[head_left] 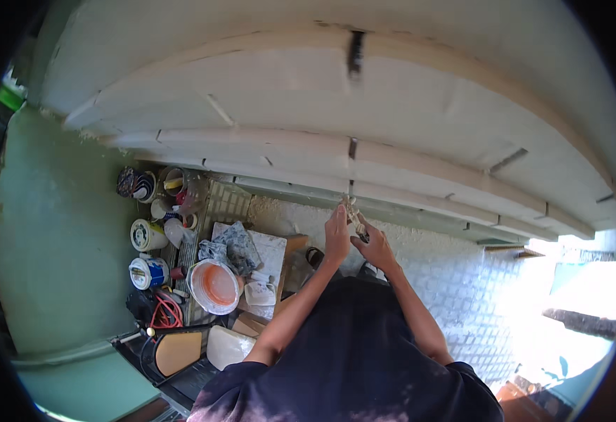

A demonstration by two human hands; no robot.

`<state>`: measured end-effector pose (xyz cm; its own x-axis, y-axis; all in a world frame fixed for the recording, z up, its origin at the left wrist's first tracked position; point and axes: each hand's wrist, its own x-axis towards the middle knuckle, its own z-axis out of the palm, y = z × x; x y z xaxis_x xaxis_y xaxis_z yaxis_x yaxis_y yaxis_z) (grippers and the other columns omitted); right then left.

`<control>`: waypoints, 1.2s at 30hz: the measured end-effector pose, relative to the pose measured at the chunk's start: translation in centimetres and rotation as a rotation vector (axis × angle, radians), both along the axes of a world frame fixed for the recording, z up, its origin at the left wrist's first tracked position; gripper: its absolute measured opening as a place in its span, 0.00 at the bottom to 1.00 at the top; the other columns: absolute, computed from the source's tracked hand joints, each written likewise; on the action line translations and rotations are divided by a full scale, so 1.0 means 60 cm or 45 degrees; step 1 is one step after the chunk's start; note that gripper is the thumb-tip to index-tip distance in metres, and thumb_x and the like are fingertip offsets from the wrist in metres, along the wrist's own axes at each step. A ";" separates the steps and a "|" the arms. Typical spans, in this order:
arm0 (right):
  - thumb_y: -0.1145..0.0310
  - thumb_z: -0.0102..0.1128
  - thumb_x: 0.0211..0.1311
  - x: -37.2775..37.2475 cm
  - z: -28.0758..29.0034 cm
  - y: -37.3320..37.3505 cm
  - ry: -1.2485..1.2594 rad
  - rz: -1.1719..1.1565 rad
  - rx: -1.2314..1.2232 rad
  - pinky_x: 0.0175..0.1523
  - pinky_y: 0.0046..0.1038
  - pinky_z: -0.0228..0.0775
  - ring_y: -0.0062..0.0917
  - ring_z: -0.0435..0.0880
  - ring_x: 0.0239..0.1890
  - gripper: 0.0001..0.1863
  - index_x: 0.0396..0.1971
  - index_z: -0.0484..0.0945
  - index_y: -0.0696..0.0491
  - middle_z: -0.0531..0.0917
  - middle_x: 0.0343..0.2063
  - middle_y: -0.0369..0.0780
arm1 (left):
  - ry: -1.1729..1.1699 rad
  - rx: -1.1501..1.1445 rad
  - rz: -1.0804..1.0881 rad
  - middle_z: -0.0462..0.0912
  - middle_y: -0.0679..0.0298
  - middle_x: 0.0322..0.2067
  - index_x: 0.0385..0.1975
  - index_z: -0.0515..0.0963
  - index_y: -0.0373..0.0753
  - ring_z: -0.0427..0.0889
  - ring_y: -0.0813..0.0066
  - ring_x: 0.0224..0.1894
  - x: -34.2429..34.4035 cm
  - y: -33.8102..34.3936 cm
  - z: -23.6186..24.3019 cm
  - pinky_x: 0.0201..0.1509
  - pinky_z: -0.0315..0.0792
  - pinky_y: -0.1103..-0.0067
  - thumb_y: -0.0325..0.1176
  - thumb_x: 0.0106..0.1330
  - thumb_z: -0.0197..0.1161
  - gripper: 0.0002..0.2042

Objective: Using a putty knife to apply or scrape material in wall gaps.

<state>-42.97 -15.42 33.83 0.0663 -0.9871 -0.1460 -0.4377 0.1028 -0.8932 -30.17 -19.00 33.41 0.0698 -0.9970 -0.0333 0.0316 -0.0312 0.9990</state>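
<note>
Out in front of my body, just below the lowest ledge of the wall, both arms reach forward and my hands come close together. Between them is a pale, beige, crumpled lump (351, 208), too small and rough to name. My left hand (336, 235) is closed against its left side, fingers pointing up. My right hand (375, 247) closes on its lower right side, with something dark showing by the thumb. The fingers partly hide the lump.
A pale ribbed wall (287, 98) with dark slots spans the top. At left, a splattered board (271, 247) bears a white bucket (197, 285) with an orange inside and grey crumpled cloth (237, 246). Paint tubs (147, 273) and a red hose (167, 309) lie beyond. Paving (455, 295) extends right.
</note>
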 end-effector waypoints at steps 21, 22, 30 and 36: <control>0.76 0.55 0.62 -0.246 0.092 0.089 -0.138 -0.555 -0.367 0.46 0.29 0.73 0.29 0.82 0.39 0.35 0.71 0.59 0.58 0.79 0.56 0.53 | -0.239 -0.233 -0.636 0.78 0.41 0.51 0.65 0.63 0.25 0.79 0.57 0.54 -0.310 0.038 0.107 0.57 0.71 0.71 0.33 0.75 0.52 0.23; 0.75 0.55 0.62 -0.253 0.104 0.093 -0.182 -0.556 -0.180 0.50 0.29 0.73 0.28 0.83 0.45 0.35 0.71 0.60 0.58 0.78 0.58 0.53 | -0.188 -0.105 -0.740 0.74 0.38 0.59 0.67 0.60 0.23 0.75 0.49 0.63 -0.317 0.036 0.121 0.64 0.68 0.69 0.32 0.74 0.51 0.26; 0.73 0.53 0.62 -0.302 0.154 0.072 -0.208 -0.738 -0.311 0.61 0.33 0.70 0.43 0.76 0.62 0.35 0.72 0.59 0.54 0.74 0.61 0.53 | -0.141 -0.235 -0.941 0.65 0.40 0.67 0.71 0.55 0.26 0.68 0.52 0.69 -0.365 0.030 0.146 0.68 0.64 0.70 0.33 0.74 0.50 0.29; 0.71 0.50 0.63 -0.354 0.168 0.044 -0.181 -0.618 -0.457 0.61 0.33 0.70 0.44 0.74 0.63 0.35 0.72 0.59 0.55 0.73 0.62 0.54 | -0.143 -0.275 -0.871 0.60 0.42 0.70 0.71 0.54 0.27 0.62 0.53 0.72 -0.403 0.023 0.168 0.71 0.60 0.70 0.32 0.73 0.50 0.29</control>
